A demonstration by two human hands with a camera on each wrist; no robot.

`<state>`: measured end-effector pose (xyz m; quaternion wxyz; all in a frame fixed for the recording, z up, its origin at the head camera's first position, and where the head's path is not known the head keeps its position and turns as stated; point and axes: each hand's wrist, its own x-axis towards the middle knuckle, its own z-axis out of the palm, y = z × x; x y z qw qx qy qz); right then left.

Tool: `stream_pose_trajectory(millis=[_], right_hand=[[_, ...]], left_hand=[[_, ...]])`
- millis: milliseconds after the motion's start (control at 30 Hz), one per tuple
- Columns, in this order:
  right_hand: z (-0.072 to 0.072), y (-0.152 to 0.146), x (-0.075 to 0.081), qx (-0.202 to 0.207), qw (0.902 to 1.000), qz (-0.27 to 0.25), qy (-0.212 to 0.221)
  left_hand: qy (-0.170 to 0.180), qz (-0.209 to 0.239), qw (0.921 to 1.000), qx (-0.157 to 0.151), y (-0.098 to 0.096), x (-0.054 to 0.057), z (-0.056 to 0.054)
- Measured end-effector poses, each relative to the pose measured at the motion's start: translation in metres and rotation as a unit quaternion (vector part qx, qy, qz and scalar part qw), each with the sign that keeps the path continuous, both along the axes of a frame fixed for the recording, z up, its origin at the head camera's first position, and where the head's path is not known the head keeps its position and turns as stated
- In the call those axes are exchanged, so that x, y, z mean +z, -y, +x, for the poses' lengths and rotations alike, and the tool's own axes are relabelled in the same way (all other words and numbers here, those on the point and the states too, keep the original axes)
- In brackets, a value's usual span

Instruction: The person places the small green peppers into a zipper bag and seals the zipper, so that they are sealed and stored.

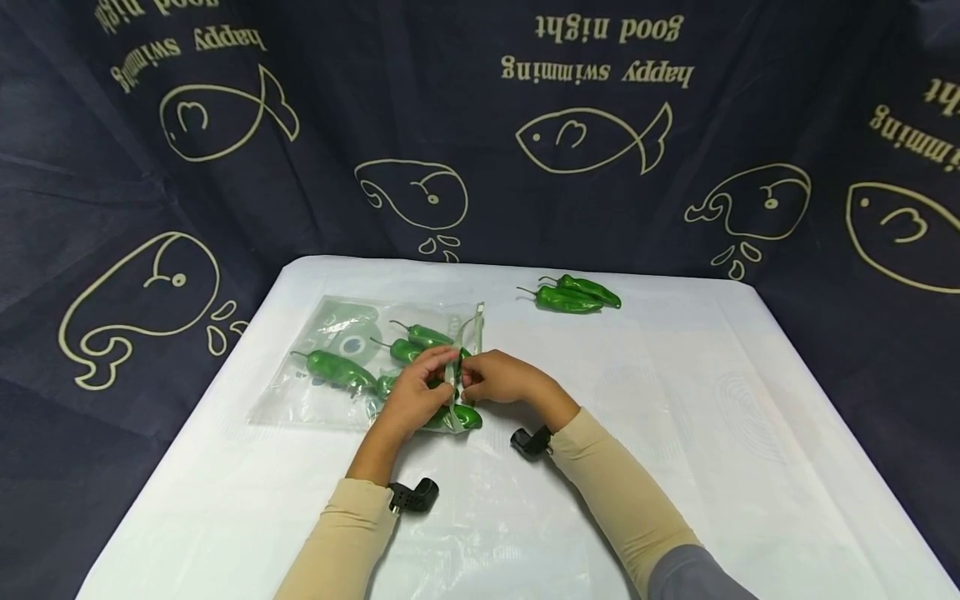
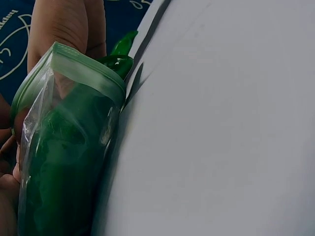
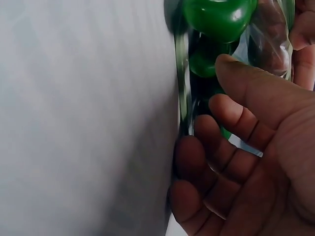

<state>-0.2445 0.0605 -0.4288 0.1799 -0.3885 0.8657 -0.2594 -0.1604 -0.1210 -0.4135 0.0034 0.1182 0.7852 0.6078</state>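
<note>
A clear zip bag (image 1: 279, 407) lies flat on the table with several green peppers (image 1: 337, 369) inside. My left hand (image 1: 420, 392) pinches the edge of the bag's mouth between thumb and fingers. In the left wrist view, the green zip strip (image 2: 88, 73) stands apart from the lower side of the mouth. My right hand (image 1: 504, 377) is at the mouth, its loosely bent fingers reaching just inside. One pepper's rounded end (image 3: 219, 17) shows at the opening, near my right thumb in the right wrist view. I see nothing pinched in that hand.
Two more green peppers (image 1: 570, 298) lie side by side near the table's far edge, right of the bag. A white cover (image 1: 675, 400) spans the table. Dark fabric (image 1: 480, 208) printed with fish and whales hangs behind it and at both sides.
</note>
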Motion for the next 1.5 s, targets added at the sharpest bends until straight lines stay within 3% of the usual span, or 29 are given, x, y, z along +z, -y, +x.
stream_pose_trajectory(millis=[333, 733, 1300, 1433, 1500], right_hand=[[-0.002, 0.000, 0.001, 0.013, 0.9999, -0.001, -0.003], [-0.017, -0.018, 0.003, -0.042, 0.9984, 0.037, 0.007], [-0.020, -0.014, 0.003, -0.030, 0.9984, 0.045, 0.014], [-0.023, -0.016, 0.002, -0.027, 0.9987, 0.042, 0.008], [-0.026, -0.019, 0.001, -0.028, 0.9989, 0.037, 0.000]], left_hand=[[-0.002, 0.002, 1.0000, -0.001, 0.000, 0.001, 0.000], [-0.006, -0.002, 0.9999, 0.009, -0.002, 0.000, 0.001], [-0.003, -0.009, 1.0000, 0.001, -0.001, 0.002, 0.001], [0.000, -0.014, 0.9999, 0.002, 0.000, -0.001, -0.001], [0.002, -0.013, 0.9999, 0.005, 0.001, -0.009, -0.005]])
